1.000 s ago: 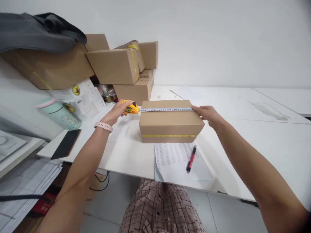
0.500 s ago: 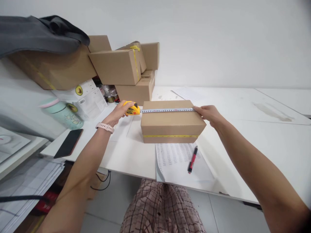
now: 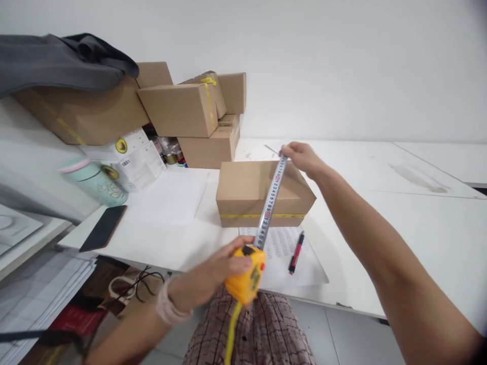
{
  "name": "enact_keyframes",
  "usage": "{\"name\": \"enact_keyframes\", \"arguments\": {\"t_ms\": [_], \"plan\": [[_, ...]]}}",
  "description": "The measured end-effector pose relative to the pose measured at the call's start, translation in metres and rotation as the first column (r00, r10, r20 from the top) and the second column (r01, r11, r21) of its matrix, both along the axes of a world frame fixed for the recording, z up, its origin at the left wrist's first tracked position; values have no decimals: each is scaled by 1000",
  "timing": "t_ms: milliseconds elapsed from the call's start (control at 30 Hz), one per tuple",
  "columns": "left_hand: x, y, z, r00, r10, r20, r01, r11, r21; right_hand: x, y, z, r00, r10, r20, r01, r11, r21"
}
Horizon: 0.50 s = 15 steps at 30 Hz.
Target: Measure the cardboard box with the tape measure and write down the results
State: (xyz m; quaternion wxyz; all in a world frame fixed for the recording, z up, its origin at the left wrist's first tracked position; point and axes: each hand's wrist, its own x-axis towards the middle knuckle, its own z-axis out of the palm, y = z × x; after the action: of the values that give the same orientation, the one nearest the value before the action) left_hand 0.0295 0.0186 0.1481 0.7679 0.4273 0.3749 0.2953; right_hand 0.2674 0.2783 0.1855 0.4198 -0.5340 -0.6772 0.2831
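Note:
A closed cardboard box [image 3: 243, 185] with a yellow strap lies on the white table. My left hand [image 3: 224, 268] is closed around a yellow tape measure [image 3: 245, 276], low in front of the box and near the table's front edge. From the case the metal blade [image 3: 271, 197] slants up across the box to my right hand [image 3: 300, 157], whose fingers pinch its end above the box's far right corner. Printed sheets [image 3: 281, 263] lie in front of the box, with a red and black pen [image 3: 296, 252] on them.
Stacked cardboard boxes [image 3: 177, 109] stand at the back left, with dark cloth [image 3: 64, 63] over one. A mint bottle [image 3: 95, 180], white cartons [image 3: 140, 159] and a black phone [image 3: 103, 228] are at the left. White paper [image 3: 175, 195] lies left of the box.
My left hand has swung the tape case from the box's left side down toward me. My right hand has moved up and left, turning the blade from crosswise to slanting front to back.

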Motion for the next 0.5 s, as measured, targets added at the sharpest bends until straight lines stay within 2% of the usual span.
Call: {"name": "enact_keyframes", "arguments": {"t_ms": [67,133,233,333,500], "plan": [[29,-11,-16,978,54,200,-44,997,-56,-18,10,-1,981,130,146,-119,990,-78],[50,-11,-22,952,136,275,-123,990,-64,-32,23,-5,957,165,238,-135,981,-137],[67,-3,-17,940,205,272,-196,979,-61,-40,42,-14,949,146,280,-98,979,-179],[73,1,-7,937,230,262,-224,973,-53,-40,51,-23,951,130,282,-87,983,-163],[84,-3,-1,936,253,246,-245,967,-63,-38,43,-26,972,141,187,-109,980,-169]]}}
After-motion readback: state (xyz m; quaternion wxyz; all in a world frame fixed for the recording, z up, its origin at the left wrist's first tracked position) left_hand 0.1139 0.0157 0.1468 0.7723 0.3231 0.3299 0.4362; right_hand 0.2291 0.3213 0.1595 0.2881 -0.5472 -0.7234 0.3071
